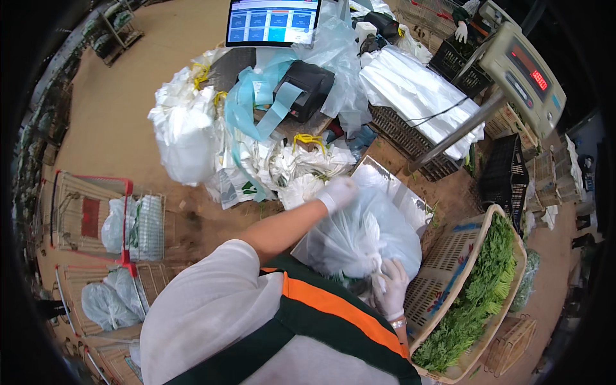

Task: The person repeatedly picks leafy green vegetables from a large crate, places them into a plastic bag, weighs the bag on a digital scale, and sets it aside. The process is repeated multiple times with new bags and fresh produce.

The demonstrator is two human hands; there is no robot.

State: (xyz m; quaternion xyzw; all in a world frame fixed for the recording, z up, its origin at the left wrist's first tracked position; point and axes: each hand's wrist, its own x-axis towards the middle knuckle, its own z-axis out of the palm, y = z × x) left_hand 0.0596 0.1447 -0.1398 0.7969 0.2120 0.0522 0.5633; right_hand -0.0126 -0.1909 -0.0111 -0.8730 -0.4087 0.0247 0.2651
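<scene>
A full, translucent plastic bag [351, 240] rests on the pale metal platform [399, 190] of a weighing scale. Its gathered neck is twisted near the side closest to my body. My right hand [392, 284], in a white glove, pinches this gathered plastic at the bag's near edge. Above the far left part of the bag is my left hand [340, 194], also gloved and blurred. Its fingers look curled, but whether they hold anything is hidden. Dark green shows faintly beneath the bag's near edge.
A crate [442, 269] of leafy greens [471, 298] stands close at right. The scale's display [524, 79] rises on a pole. Ahead are a black label printer [305, 89], a monitor [272, 21] and bundled white bags [185, 130]. Shopping carts [91, 216] stand left. Another person's gloved hand [461, 32] shows far right.
</scene>
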